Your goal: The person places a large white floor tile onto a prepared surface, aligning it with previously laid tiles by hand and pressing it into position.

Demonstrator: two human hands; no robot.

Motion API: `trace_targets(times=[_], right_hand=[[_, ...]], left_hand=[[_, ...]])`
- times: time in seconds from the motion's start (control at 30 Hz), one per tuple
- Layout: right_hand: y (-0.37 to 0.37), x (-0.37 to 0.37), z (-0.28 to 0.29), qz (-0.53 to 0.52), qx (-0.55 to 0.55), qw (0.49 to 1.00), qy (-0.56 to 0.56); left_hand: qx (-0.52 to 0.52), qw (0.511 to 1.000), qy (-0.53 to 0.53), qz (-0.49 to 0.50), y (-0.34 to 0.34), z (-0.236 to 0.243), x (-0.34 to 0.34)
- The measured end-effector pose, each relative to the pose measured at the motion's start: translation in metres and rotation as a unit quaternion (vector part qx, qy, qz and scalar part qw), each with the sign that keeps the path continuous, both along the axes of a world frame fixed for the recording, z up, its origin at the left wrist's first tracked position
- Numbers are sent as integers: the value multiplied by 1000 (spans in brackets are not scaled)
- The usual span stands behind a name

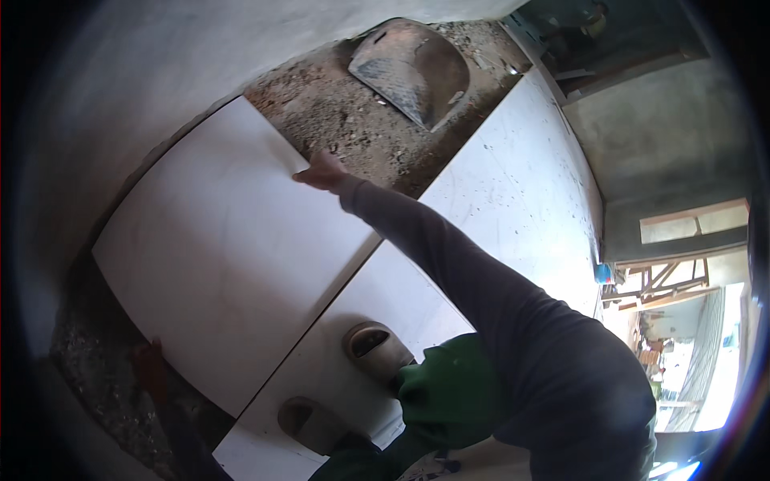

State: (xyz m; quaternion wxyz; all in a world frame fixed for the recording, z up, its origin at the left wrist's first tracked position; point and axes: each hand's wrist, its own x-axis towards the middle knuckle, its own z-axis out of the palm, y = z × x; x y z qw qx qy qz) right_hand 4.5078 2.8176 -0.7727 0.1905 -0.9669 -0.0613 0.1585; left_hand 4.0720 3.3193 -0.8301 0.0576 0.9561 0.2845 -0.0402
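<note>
Your right hand (322,172) is at the far edge of the large white slab (216,216), a fingertip on its upper face; the other fingers are mostly hidden, so you cannot tell how firmly they close on it. Your left hand (150,373) sits in shadow at the slab's near-left edge, fingers toward the rim; its opening and any hold are too dark to tell. The slab lies in front of you, spanning the space between your hands, with a dark seam along the side nearest your feet.

Under your brown slippers (377,353) is a second white slab (385,280). To its right runs a strip of white flooring (521,152), scattered with dark specks. Past your right hand you have bare, rubbly earth (329,112), and a strip of dark rubble (104,345) lies by your left hand. A grey wall (152,88) rises beyond the slab; another grey wall (666,136) stands at right, with a window-like opening (698,220).

A worn metal pan (413,72) occupies the earth ahead. Your dark right sleeve (481,256) crosses your view of the flooring, and green cloth (453,389) hangs beside your slippers. Farther right are a wooden frame (674,276) and a small blue object (603,274) in bright light.
</note>
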Motion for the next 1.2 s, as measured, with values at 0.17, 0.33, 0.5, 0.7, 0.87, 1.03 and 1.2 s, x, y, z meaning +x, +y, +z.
trace_targets(times=[0.17, 0.33, 0.5, 0.7, 0.87, 1.03, 1.2], right_hand=[[-4, -20, 34, -6, -41, 996, 82], [-31, -39, 37, 21, -29, 998, 53], [-74, -26, -33, 7, 75, 983, 166], [-86, -33, -41, 52, 83, 993, 60], [-70, -48, 7, 62, 76, 993, 67], [-61, -51, 16, 15, 21, 994, 105], [-63, -62, 15, -34, 64, 977, 198]], left_hand=[[130, 975, 68, -166, 12, -36, -50], [54, 991, 95, -80, 2, -55, -76], [85, 980, 85, -161, -38, -40, -88], [-22, 999, -27, 13, -96, 16, -71], [-162, 966, 3, 203, -117, 64, -47], [-196, 970, 21, 145, -111, 53, -54], [-248, 956, 24, 154, -101, 23, -68]])
